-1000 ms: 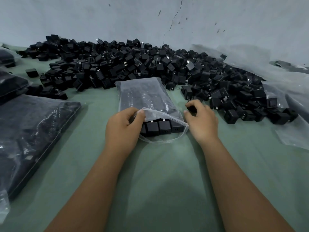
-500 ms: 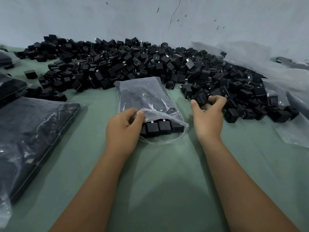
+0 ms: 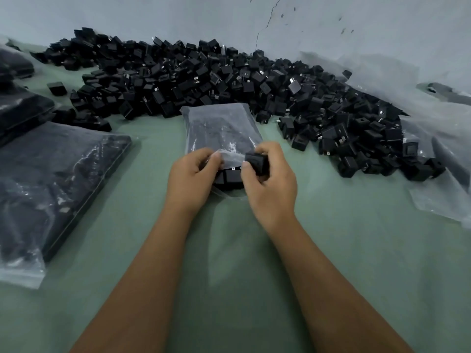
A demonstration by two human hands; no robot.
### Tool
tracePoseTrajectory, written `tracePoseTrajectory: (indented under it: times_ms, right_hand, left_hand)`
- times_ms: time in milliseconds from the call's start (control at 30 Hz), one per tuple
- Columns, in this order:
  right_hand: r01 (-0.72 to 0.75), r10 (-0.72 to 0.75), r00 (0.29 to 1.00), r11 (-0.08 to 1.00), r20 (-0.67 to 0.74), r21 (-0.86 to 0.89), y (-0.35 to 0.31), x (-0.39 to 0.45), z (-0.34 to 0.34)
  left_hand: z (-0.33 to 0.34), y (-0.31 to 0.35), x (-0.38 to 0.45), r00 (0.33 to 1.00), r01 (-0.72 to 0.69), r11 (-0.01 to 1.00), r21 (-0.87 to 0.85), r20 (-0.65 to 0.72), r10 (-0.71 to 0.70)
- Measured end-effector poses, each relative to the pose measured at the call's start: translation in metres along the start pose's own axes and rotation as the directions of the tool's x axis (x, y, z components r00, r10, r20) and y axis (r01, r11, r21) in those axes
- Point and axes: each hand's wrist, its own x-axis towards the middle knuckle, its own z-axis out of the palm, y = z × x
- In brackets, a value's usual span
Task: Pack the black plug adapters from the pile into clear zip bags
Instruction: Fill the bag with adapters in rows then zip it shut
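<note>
A clear zip bag [image 3: 220,128] lies flat on the green table, partly filled with black plug adapters; a row of them [image 3: 230,177] shows at its open near end. My left hand [image 3: 192,179] pinches the upper lip of the bag's mouth. My right hand [image 3: 270,184] grips a black plug adapter [image 3: 256,163] right at the mouth. The big pile of loose adapters [image 3: 229,80] stretches behind the bag and down its right side.
Filled bags of adapters [image 3: 51,179] lie at the left, with more stacked behind them [image 3: 20,108]. Crumpled clear plastic sheeting [image 3: 438,154] lies under the pile's right end. A grey wall [image 3: 178,19] runs along the back. One stray adapter [image 3: 56,88] sits at the far left.
My right hand went out to the pile at the right, took hold of an adapter, and came back with it to the bag's mouth. My left hand stayed on the bag's lip.
</note>
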Motion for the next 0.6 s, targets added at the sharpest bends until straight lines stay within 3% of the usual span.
tracePoseTrajectory:
  times_ms: [67,167,267,467,533,600]
  right_hand:
    - [0.019,-0.019,0.999,1.000,-0.043,0.005,-0.011,-0.009,0.010]
    - [-0.058,0.068,0.989,0.995,-0.131,0.079,-0.024,-0.019,0.022]
    - [-0.145,0.152,0.985,0.986,-0.087,0.085,-0.025,-0.022,0.023]
    - [-0.357,0.354,0.934,0.924,-0.049,-0.134,-0.018,-0.018,0.017]
    - [-0.339,0.342,0.939,0.912,-0.029,-0.230,-0.015,-0.016,0.017]
    - [-0.238,0.240,0.970,0.923,-0.031,-0.303,-0.016,-0.018,0.017]
  left_hand:
    - [0.000,0.001,-0.001,1.000,0.021,0.999,-0.027,0.004,-0.020]
    - [0.000,0.005,-0.003,0.999,0.047,0.998,-0.048,-0.010,-0.048]
    - [0.000,0.008,-0.003,0.998,0.056,0.998,-0.034,-0.024,-0.057]
    - [0.000,0.005,-0.003,0.998,0.054,0.997,-0.058,-0.017,-0.056]
    - [0.000,0.006,-0.005,0.999,0.047,0.993,-0.108,-0.008,-0.048]
    - [-0.001,0.007,-0.006,1.000,0.001,0.997,-0.078,-0.031,-0.003]
